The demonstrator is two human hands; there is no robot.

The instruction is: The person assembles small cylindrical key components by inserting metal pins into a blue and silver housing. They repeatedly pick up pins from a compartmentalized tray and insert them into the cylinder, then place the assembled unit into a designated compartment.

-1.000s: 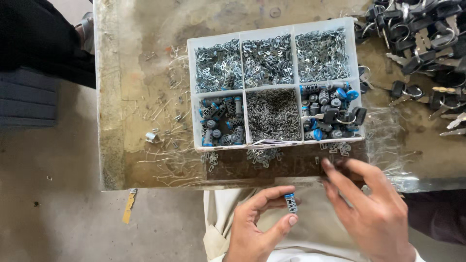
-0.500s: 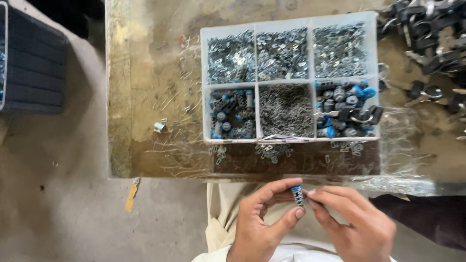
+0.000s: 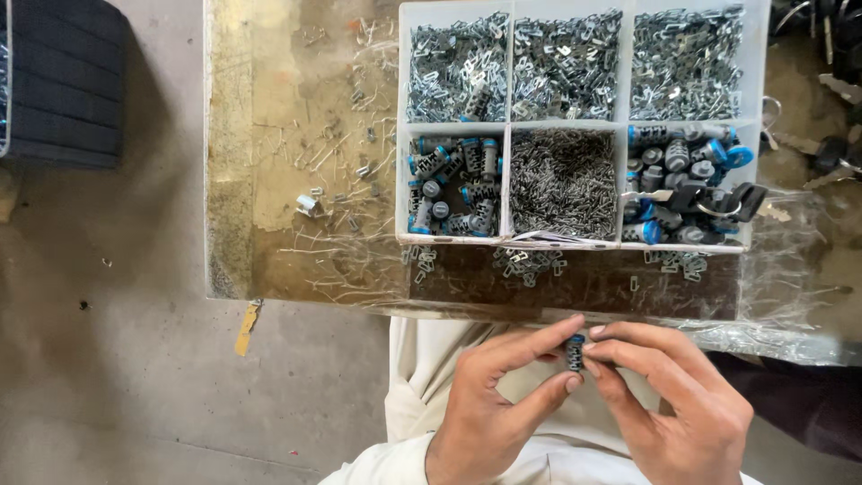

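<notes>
My left hand (image 3: pixel 492 402) pinches a small grey cylinder with a blue end (image 3: pixel 575 352) between thumb and forefinger, just below the table's front edge. My right hand (image 3: pixel 675 401) meets it from the right, its fingertips touching the same cylinder. Straight ahead on the table stands a white compartment tray (image 3: pixel 505 126). Its back row holds small metal clips, the middle front cell holds thin metal pins (image 3: pixel 563 182), and the two outer front cells hold more blue-ended cylinders (image 3: pixel 452 184).
A worn wooden table (image 3: pixel 296 153) is strewn with loose clips and wire bits. Keys and black parts (image 3: pixel 822 135) lie at the right edge. A dark crate (image 3: pixel 63 81) stands on the concrete floor to the left.
My right hand has come down from the table edge and joined my left hand on the small cylinder. The view has shifted, so the tray now sits further right and closer.
</notes>
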